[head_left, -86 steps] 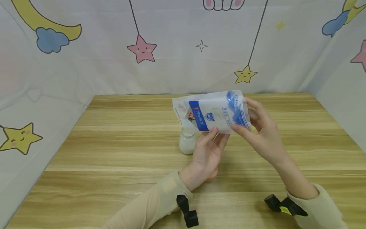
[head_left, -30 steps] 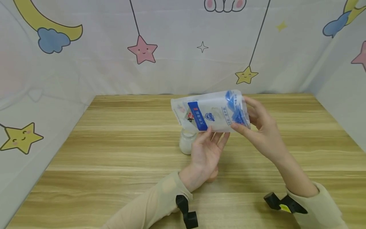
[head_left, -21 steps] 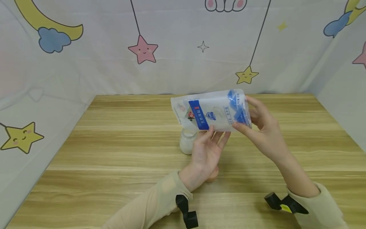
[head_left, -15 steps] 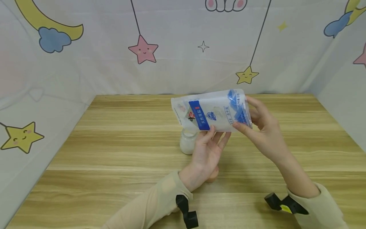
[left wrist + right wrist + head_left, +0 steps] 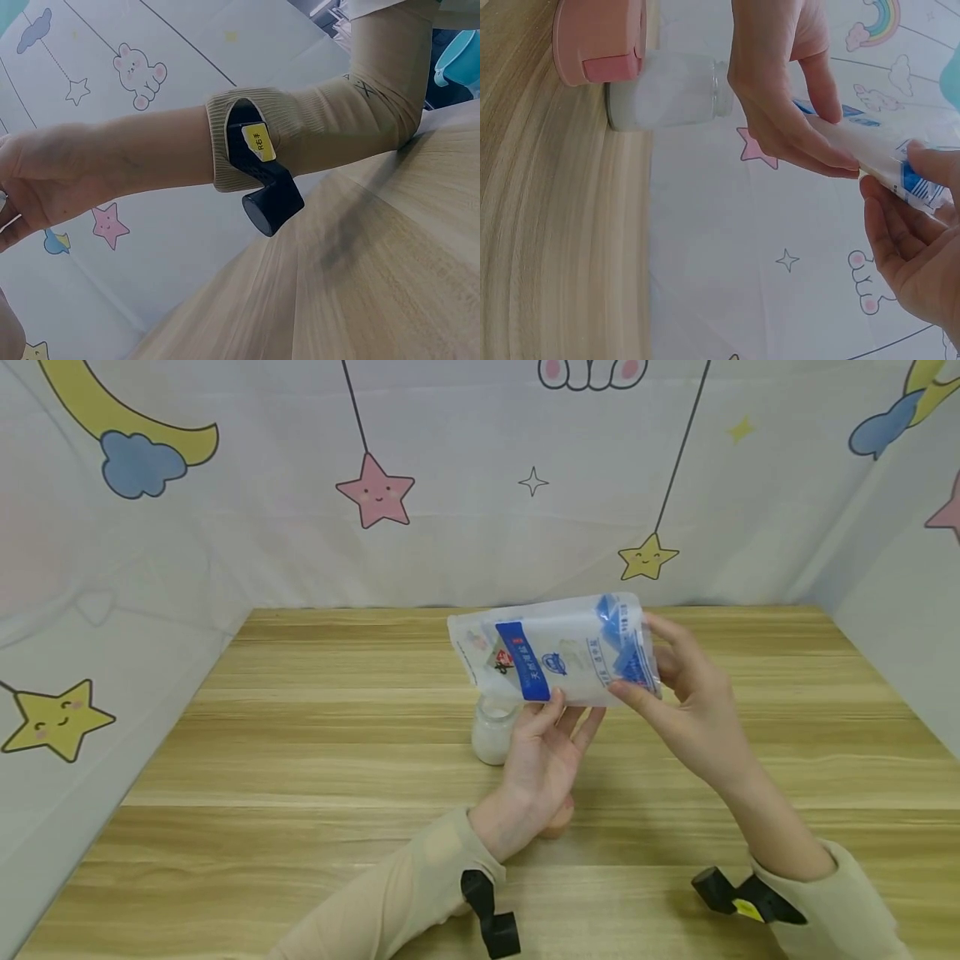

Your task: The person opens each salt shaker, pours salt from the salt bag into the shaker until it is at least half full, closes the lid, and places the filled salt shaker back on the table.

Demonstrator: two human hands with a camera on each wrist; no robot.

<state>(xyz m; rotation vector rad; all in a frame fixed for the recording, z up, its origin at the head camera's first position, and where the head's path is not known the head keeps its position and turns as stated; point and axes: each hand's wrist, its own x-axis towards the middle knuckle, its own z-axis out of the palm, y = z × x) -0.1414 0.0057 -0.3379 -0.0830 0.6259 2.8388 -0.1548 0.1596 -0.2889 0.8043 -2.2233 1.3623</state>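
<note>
In the head view, a salt pouch (image 5: 577, 652) with blue print is held on its side above the table, its left end over an open glass jar (image 5: 491, 739). My left hand (image 5: 542, 768) grips the pouch's lower edge, thumb in front and fingers behind. At the pouch's right end my right hand (image 5: 693, 706) pinches it between thumb and fingers. White contents fill much of the jar, whose mouth is partly hidden by the pouch. The right wrist view shows both hands on the pouch (image 5: 870, 146) and the jar (image 5: 667, 91) standing on the table.
A pink rounded object (image 5: 600, 41) stands close beside the jar; in the head view the left wrist mostly hides it. The wood-grain table (image 5: 300, 735) is bordered by white cloth walls (image 5: 465, 543) printed with stars. A light-blue container (image 5: 459, 60) appears behind the table edge.
</note>
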